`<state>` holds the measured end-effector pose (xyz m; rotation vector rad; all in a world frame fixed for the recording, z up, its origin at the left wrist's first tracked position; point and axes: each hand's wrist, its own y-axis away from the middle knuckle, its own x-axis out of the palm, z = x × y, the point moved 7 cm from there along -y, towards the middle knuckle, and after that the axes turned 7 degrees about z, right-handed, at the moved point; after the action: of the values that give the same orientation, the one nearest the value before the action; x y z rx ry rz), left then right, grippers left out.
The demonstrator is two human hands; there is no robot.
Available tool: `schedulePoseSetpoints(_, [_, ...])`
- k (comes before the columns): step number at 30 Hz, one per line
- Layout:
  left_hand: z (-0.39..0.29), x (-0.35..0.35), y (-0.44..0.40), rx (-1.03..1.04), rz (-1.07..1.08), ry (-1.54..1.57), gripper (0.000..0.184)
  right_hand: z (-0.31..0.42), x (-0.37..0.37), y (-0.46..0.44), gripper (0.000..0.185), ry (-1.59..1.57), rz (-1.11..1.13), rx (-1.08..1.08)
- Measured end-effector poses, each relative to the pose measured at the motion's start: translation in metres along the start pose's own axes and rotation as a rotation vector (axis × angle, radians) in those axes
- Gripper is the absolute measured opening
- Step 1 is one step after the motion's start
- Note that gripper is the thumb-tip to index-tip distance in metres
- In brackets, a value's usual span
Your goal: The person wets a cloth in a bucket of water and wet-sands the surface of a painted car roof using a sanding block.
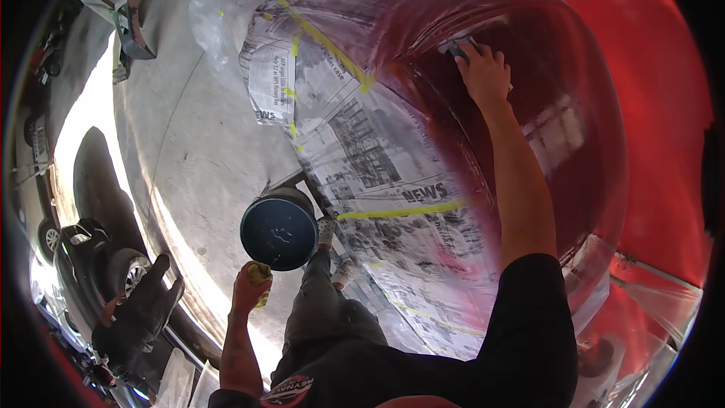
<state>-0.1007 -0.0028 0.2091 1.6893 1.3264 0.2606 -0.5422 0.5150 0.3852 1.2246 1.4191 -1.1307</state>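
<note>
My right hand (485,72) rests on the dark red car panel (551,117), its fingers closed on a small dark pad (462,47) near the edge of the masking. My left hand (248,287) is low beside the bucket, wrapped round a yellow-green cloth (261,279). The round dark bucket (279,233) holds liquid with some foam on it. Newspaper (362,143) stuck down with yellow tape (408,211) covers the part of the car between my arms, with a reddish haze along its edge.
A metal stand (132,30) is at the upper left. Clear plastic sheeting (215,15) hangs near the masked car. At the lower left, a co-worker (136,325) in dark clothes is beside a black car (83,264). Bright red bodywork (657,106) curves along the right.
</note>
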Motion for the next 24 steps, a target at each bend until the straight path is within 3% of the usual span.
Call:
schedulePoseSetpoints(3, [-0.002, -0.009, 0.005, -0.019, -0.037, 0.037, 0.062, -0.005, 0.003, -0.018, 0.029, 0.089, 0.058, 0.196])
schedulePoseSetpoints(4, [0.0, -0.01, 0.006, -0.036, -0.049, 0.075, 0.061, 0.007, 0.003, -0.007, 0.029, 0.094, 0.059, 0.192])
schedulePoseSetpoints(7, [0.006, -0.009, 0.006, -0.043, -0.038, 0.045, 0.057, 0.046, -0.002, 0.02, 0.033, 0.027, 0.05, -0.104])
schedulePoseSetpoints(11, [0.019, -0.007, 0.007, -0.022, -0.022, 0.029, 0.056, -0.003, 0.004, -0.017, 0.037, 0.009, 0.125, 0.062])
schedulePoseSetpoints(14, [0.025, -0.008, 0.008, -0.028, -0.077, 0.102, 0.057, -0.01, 0.004, -0.02, 0.036, -0.124, 0.132, 0.057])
schedulePoseSetpoints(16, [0.029, -0.006, 0.008, -0.08, -0.033, 0.073, 0.066, -0.006, 0.003, -0.02, 0.036, -0.149, 0.151, 0.046])
schedulePoseSetpoints(24, [0.043, 0.005, 0.004, -0.054, -0.053, 0.078, 0.062, -0.004, 0.012, -0.016, 0.033, -0.234, 0.138, -0.071])
